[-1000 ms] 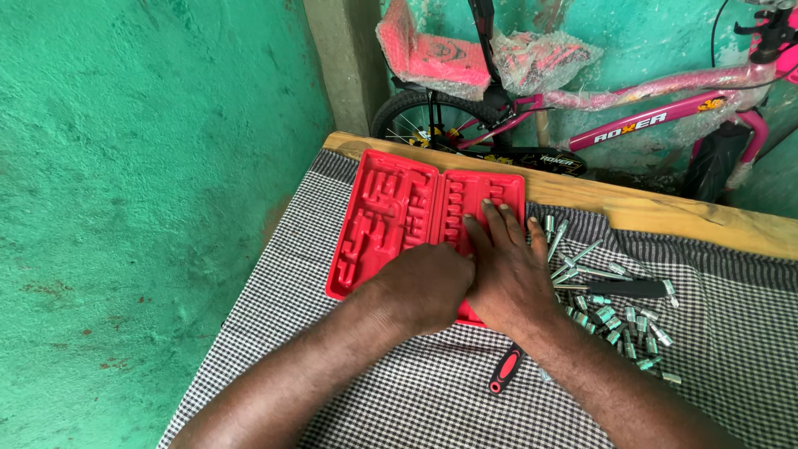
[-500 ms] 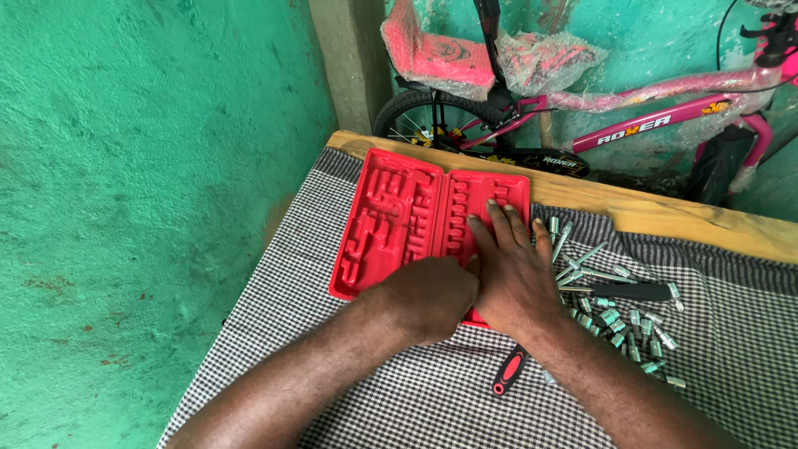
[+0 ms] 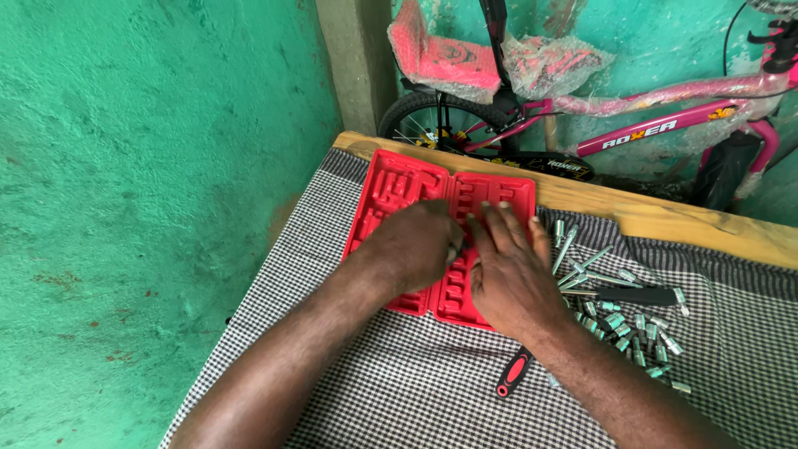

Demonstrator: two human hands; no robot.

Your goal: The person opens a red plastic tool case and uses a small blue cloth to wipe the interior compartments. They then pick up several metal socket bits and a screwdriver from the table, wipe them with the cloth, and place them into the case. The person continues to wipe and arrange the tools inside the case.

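An open red plastic tool case with empty moulded slots lies on a black-and-white checked cloth. My left hand rests over the middle of the case with fingers curled down; whether it holds anything is hidden. My right hand lies flat on the case's right half, fingers spread and pointing away from me. To the right of that hand lies a loose heap of silver sockets and bits, with longer extension bars and a black-handled driver.
A red-and-black handle lies on the cloth near my right forearm. The wooden table edge runs along the back. A pink bicycle in plastic wrap stands behind it. A green wall is at the left.
My left hand has moved from the near edge of the case up to its middle. My right hand stays flat on the right half. The view shifted slightly.
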